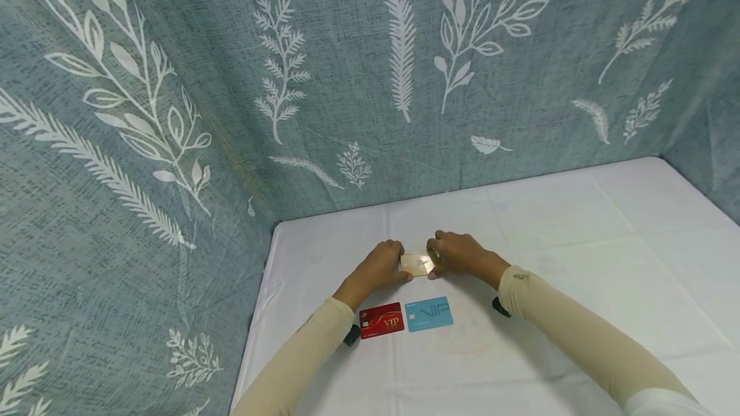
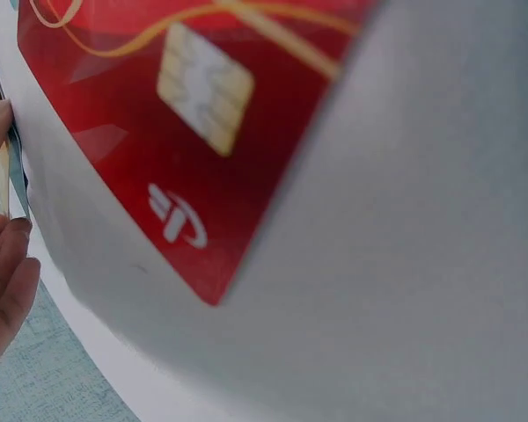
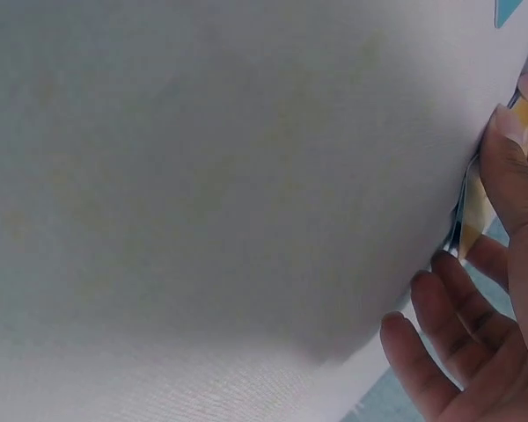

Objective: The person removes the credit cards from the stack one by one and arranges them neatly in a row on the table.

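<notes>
Both hands hold a gold card [image 1: 415,264] by its opposite ends, over the far part of the white table. My left hand [image 1: 378,267] pinches the left end, thumb at the near side and fingers at the far side. At the right end, my right hand [image 1: 462,255] grips it the same way. Seen nearly edge-on in the right wrist view, the gold card [image 3: 475,198] has a dark edge along it; whether it is one card or a stack, I cannot tell. Nearer me lie a red VIP card [image 1: 381,321] and a light blue VIP card [image 1: 429,314], side by side.
A white cloth covers the table [image 1: 578,242]. Teal curtains [image 1: 347,82] with white leaf patterns hang behind it and along the left side. Dark wrist devices [image 1: 501,307] sit under the sleeves, the left one close to the red card.
</notes>
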Available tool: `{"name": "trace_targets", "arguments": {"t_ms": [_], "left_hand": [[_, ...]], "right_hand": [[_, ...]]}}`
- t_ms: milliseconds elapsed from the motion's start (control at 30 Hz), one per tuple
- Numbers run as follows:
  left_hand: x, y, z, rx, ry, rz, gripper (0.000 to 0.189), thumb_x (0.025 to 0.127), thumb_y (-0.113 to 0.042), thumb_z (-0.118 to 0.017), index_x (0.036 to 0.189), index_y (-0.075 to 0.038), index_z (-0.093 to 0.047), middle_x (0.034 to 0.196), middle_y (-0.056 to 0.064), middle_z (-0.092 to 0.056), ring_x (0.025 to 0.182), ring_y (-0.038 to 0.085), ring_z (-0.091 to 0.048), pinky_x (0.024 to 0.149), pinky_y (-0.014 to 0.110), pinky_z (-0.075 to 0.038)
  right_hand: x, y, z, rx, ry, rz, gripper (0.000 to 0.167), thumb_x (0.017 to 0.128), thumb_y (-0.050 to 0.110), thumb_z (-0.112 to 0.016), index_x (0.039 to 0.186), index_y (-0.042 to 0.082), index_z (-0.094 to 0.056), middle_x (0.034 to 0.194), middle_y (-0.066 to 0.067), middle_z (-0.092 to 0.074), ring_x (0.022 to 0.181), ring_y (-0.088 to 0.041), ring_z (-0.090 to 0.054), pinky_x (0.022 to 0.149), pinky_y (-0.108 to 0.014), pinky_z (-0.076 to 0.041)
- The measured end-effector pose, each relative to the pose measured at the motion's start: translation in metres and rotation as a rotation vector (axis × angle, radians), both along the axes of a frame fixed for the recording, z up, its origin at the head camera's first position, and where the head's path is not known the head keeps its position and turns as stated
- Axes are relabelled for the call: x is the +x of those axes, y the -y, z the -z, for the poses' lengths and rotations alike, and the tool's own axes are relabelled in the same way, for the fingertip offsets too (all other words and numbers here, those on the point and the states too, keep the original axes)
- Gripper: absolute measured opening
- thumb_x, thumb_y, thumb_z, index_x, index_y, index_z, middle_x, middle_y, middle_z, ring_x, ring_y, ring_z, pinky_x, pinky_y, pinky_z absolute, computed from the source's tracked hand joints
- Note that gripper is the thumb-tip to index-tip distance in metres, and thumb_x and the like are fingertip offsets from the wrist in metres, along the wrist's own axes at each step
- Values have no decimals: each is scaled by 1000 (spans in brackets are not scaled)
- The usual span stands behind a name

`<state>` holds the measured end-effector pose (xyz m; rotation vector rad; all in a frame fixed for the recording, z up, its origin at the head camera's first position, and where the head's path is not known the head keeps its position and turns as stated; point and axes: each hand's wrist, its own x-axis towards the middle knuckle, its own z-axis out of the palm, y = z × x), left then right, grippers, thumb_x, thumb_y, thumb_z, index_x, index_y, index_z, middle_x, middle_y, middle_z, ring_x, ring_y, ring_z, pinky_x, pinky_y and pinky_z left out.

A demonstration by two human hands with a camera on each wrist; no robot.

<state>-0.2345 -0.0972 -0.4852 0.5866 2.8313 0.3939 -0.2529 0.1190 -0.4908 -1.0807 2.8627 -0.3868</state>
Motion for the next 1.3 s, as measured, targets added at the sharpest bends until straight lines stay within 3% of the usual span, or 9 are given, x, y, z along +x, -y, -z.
{"name": "trace_targets", "arguments": {"t_ms": [167, 700, 933, 1300], "left_hand": [[2, -1, -2, 11, -8, 7, 49, 85, -28, -82, 120, -2, -61, 103, 6, -62, 90, 15, -53, 86, 30, -52], [9, -1, -5, -21, -53, 46, 53, 87, -30, -80, 127, -1, -61, 116, 10, -64, 102, 18, -57, 93, 33, -52], [12, 0, -4, -47, -127, 83, 50, 87, -32, -80, 123, -1, -64, 113, 10, -65, 102, 20, -59, 91, 32, -53], [17, 3, -5, -93, -147, 64, 54, 88, -38, -78, 126, -4, -63, 115, 8, -65, 102, 17, -58, 92, 30, -54]], "right_hand": [[0, -2, 3, -17, -16, -12, 55, 77, 46, -84, 112, 7, -67, 86, -1, -57, 70, -10, -48, 57, -25, -43], [-1, -5, 4, -28, -21, -23, 54, 79, 46, -83, 112, 6, -67, 86, -1, -55, 70, -11, -46, 56, -26, -41], [1, -4, 4, -37, -23, -20, 55, 80, 45, -83, 115, 5, -67, 88, -2, -56, 71, -11, -46, 56, -26, -42], [4, 0, 5, -51, -39, -22, 57, 79, 44, -83, 115, 3, -67, 88, -4, -56, 70, -11, -46, 57, -25, -42]]}}
